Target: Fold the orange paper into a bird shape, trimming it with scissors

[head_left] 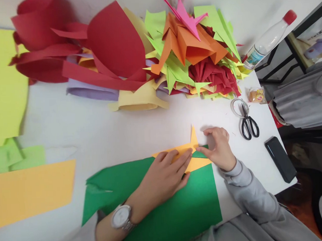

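Observation:
A partly folded yellow-orange paper [201,165] lies on a large green sheet [199,200], with a narrow point [193,135] sticking up at its far side. My left hand [170,171], wearing a watch, rests flat across the folded paper with its fingers stretched out, hiding part of it. At the paper's right side is my right hand [219,148], its thumb and forefinger apart. That thumb's tip is at the base of the narrow point; whether it presses on the paper I cannot tell.
Folded paper pieces, among them an orange one [189,44] and red loops [117,44], are heaped along the back. Scissors [248,122], a tape roll [236,107], a wrapped snack [256,95], a black phone [280,159] and a bottle [269,37] are on the right. Yellow-orange sheets [46,186] lie left.

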Tool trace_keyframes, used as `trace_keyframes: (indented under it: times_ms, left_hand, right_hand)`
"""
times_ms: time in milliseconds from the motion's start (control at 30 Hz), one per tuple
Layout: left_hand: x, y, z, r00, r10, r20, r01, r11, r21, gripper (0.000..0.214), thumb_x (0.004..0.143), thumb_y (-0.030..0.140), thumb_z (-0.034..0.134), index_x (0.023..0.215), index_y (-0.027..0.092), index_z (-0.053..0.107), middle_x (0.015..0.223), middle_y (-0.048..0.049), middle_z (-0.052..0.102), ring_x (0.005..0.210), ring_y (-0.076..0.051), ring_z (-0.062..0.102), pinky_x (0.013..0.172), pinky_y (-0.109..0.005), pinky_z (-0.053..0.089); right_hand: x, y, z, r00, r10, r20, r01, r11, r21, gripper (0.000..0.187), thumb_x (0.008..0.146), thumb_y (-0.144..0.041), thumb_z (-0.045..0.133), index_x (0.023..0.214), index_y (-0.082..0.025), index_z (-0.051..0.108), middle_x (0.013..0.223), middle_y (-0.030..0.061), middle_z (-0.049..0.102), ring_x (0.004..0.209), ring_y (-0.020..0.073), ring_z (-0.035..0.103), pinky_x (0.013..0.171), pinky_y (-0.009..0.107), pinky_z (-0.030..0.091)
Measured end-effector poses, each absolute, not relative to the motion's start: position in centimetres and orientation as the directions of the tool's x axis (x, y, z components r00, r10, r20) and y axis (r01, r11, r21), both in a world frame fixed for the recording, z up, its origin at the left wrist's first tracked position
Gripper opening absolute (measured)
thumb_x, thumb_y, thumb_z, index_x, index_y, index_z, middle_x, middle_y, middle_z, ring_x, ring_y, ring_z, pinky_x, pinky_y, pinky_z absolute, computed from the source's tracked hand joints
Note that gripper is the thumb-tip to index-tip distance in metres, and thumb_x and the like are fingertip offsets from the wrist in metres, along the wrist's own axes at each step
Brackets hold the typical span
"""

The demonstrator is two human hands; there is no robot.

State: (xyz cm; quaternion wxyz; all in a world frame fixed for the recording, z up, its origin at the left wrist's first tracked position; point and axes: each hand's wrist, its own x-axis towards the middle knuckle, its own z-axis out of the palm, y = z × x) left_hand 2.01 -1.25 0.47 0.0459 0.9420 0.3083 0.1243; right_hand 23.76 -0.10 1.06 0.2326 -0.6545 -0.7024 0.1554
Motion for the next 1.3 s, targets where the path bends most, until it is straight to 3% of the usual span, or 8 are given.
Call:
trace_keyframes:
  times_ms: [133, 500, 667, 900, 1133, 1300]
  left_hand:
    - [2.1, -1.3, 0.5, 0.779, 0.591, 0.211, 0.572, -0.807, 0.149, 0.037, 0.090, 0.034, 0.054, 0.121, 0.018, 0.065, 0.126, -0.0095, 0.065, 0.093, -0.027, 0.057, 0.075, -0.041, 0.044]
    - [3.1, -1.7, 0.5, 0.741, 0.642, 0.197, 0.629, -0.766, 0.131, 0.047, 0.089, 0.044, 0.054, 0.127, 0.016, 0.060, 0.122, -0.0085, 0.066, 0.091, -0.027, 0.055, 0.075, -0.042, 0.041]
    - [3.2, -1.7, 0.3, 0.733, 0.630, 0.256, 0.622, -0.773, 0.119, 0.043, 0.088, 0.039, 0.056, 0.122, 0.015, 0.064, 0.120, -0.0072, 0.068, 0.090, -0.027, 0.054, 0.073, -0.042, 0.041]
    - [3.0, -1.5, 0.6, 0.722, 0.602, 0.342, 0.585, -0.794, 0.163, 0.030, 0.085, 0.026, 0.056, 0.108, 0.013, 0.069, 0.116, -0.0088, 0.070, 0.089, -0.028, 0.055, 0.071, -0.041, 0.041]
    - [2.7, -1.5, 0.6, 0.697, 0.614, 0.369, 0.558, -0.789, 0.258, 0.031, 0.085, 0.023, 0.052, 0.108, 0.011, 0.067, 0.114, -0.0099, 0.070, 0.091, -0.029, 0.054, 0.073, -0.042, 0.042]
    - [2.6, -1.6, 0.4, 0.706, 0.616, 0.349, 0.565, -0.787, 0.248, 0.030, 0.085, 0.024, 0.052, 0.109, 0.013, 0.067, 0.117, -0.0096, 0.069, 0.092, -0.029, 0.054, 0.073, -0.043, 0.042]
  right_hand:
    - [23.1, -0.2, 1.1, -0.040, 0.997, 0.070, 0.885, 0.068, -0.461, 0.034, 0.075, -0.036, 0.072, 0.103, -0.023, 0.056, 0.105, 0.0058, 0.063, 0.105, 0.0289, 0.051, 0.098, 0.048, 0.031]
    - [22.9, -0.2, 1.2, -0.045, 0.998, 0.047, 0.890, 0.061, -0.452, 0.039, 0.074, -0.034, 0.071, 0.108, -0.023, 0.056, 0.105, 0.0064, 0.061, 0.104, 0.0288, 0.050, 0.098, 0.048, 0.031]
    - [23.0, -0.2, 1.3, -0.049, 0.998, 0.025, 0.889, 0.056, -0.454, 0.042, 0.074, -0.036, 0.071, 0.110, -0.022, 0.056, 0.106, 0.0061, 0.060, 0.107, 0.0285, 0.049, 0.100, 0.048, 0.030]
    - [22.9, -0.1, 1.4, -0.028, 1.000, 0.002, 0.874, 0.026, -0.485, 0.031, 0.076, -0.029, 0.067, 0.105, -0.025, 0.059, 0.105, 0.0034, 0.062, 0.105, 0.0266, 0.049, 0.100, 0.047, 0.028]
    - [23.3, 0.2, 1.2, 0.005, 1.000, 0.015, 0.859, 0.003, -0.512, 0.024, 0.077, -0.026, 0.064, 0.101, -0.025, 0.060, 0.098, 0.0012, 0.063, 0.098, 0.0239, 0.052, 0.099, 0.045, 0.028]
    - [23.4, 0.0, 1.1, -0.031, 0.998, 0.059, 0.851, 0.058, -0.521, 0.023, 0.080, -0.026, 0.060, 0.103, -0.025, 0.059, 0.097, 0.0013, 0.063, 0.099, 0.0229, 0.052, 0.098, 0.044, 0.028]
